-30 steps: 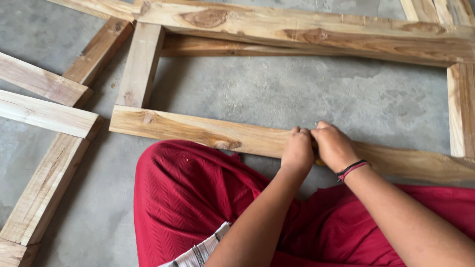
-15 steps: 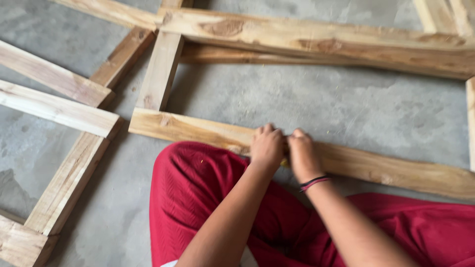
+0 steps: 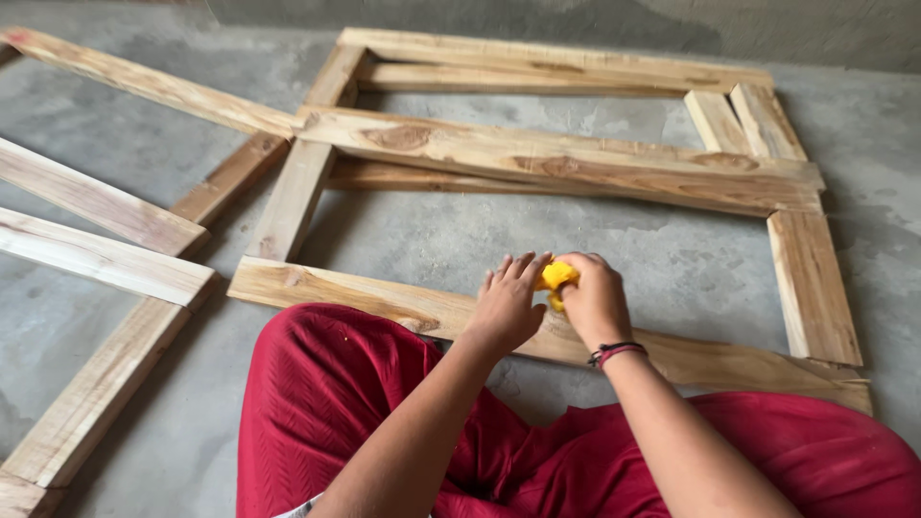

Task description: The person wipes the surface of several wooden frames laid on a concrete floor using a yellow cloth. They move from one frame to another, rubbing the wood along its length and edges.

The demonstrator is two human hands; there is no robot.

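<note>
— So, taking the rectangular pale wooden frame (image 3: 317,182) flat on the grey concrete floor (image 3: 460,240) as the landmark, what lies left of it?

— Left of the frame are loose pale wooden planks (image 3: 96,259), resting across each other on the floor.

— And the hands?

— Both are at the frame's near rail (image 3: 326,293), close to its middle. The left hand (image 3: 507,309) rests on that rail with its fingers spread and loose, gripping nothing that I can see; its fingertips just touch a small yellow object (image 3: 556,280).

— Who has hold of that yellow object?

— The right hand (image 3: 595,299), just right of the left one, is curled closed around it, pressing it against the rail. What the object is I cannot tell. A dark and red wristband (image 3: 614,353) sits on that wrist.

— Anything nearer than the rail?

— The person's red trouser legs (image 3: 345,403), folded just in front of the frame's near rail.
</note>
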